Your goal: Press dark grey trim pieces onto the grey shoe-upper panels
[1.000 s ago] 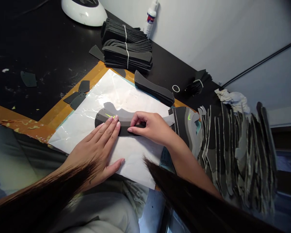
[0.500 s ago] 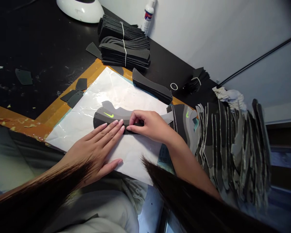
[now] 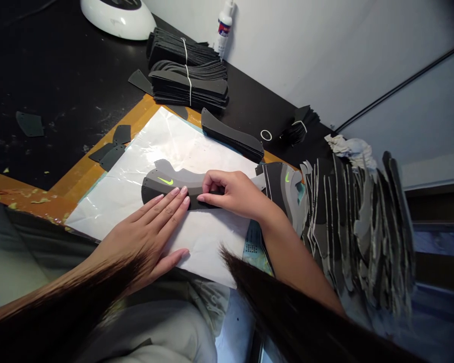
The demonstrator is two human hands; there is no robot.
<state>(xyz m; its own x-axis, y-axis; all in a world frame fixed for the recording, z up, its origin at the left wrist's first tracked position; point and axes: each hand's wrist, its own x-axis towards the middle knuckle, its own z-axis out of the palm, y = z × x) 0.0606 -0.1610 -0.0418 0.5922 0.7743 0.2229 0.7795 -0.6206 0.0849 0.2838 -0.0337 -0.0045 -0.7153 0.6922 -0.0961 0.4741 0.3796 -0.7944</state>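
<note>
A grey shoe upper piece with a green swoosh lies flat on a white sheet. Along its near edge runs a black strip. My left hand rests flat on the strip and the piece's near-left part, fingers stretched and thumb spread out on the sheet. Just right of those fingertips, my right hand has its fingers curled, with thumb and forefinger closed at the black strip. The curled fingers hide part of the strip and of the upper's right half.
Banded bundles of black pieces and a loose black stack lie behind the sheet. A row of grey upper pieces stands at right. Beyond are a white bottle, a white device base and a crumpled cloth.
The view has shifted slightly, so the table things sit a little further left. Both hands keep nearly the same place and pose on the shoe piece.
</note>
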